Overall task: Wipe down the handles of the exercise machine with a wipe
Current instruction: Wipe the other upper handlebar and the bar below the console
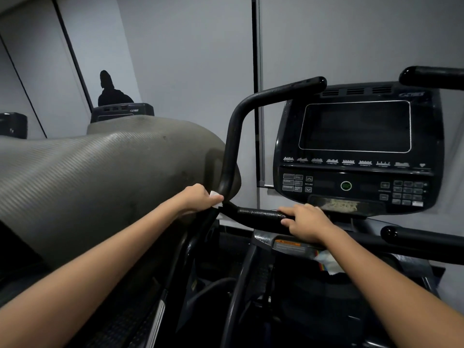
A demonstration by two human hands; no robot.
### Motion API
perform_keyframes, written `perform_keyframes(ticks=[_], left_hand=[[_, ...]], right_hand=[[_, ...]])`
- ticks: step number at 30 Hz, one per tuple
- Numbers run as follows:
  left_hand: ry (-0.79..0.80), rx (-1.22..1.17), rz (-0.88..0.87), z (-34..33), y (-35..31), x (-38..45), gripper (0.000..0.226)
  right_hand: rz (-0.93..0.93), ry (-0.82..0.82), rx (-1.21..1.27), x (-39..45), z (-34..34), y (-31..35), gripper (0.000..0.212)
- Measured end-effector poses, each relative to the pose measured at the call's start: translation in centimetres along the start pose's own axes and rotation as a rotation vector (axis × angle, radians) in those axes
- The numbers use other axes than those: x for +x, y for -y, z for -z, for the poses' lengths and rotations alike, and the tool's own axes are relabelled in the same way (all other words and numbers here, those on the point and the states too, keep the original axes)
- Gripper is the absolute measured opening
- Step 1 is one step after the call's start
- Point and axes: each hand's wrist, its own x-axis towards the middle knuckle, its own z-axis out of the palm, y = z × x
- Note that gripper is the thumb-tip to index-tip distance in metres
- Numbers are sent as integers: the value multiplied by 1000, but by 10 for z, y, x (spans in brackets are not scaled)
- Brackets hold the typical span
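Note:
A black exercise machine fills the right half of the view. Its tall curved left handle [234,136] rises from a bend near the centre. My left hand [198,199] is closed around the base of that bend with a white wipe [216,196] pressed under the fingers; only a small corner of the wipe shows. A short horizontal black handle [258,214] runs rightward from there. My right hand [305,222] rests on it, fingers curled over the bar. Two more black handles show at the upper right [431,75] and lower right [421,237].
The machine's dark console [356,146] with a blank screen and buttons stands just beyond my right hand. A grey ribbed mat [95,177] bulges at the left, touching the curved handle. A neighbouring machine's console [123,112] and a dark figure [110,91] are farther back left.

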Motion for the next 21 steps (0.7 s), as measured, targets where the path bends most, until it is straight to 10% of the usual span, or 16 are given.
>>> perform_keyframes(ticks=[6, 21], left_hand=[[161, 34, 36, 8, 27, -39, 55], [-415, 102, -177, -27, -46, -3, 26]], right_hand=[[4, -4, -11, 2, -3, -1, 40], [-24, -61, 238, -11, 9, -26, 58]])
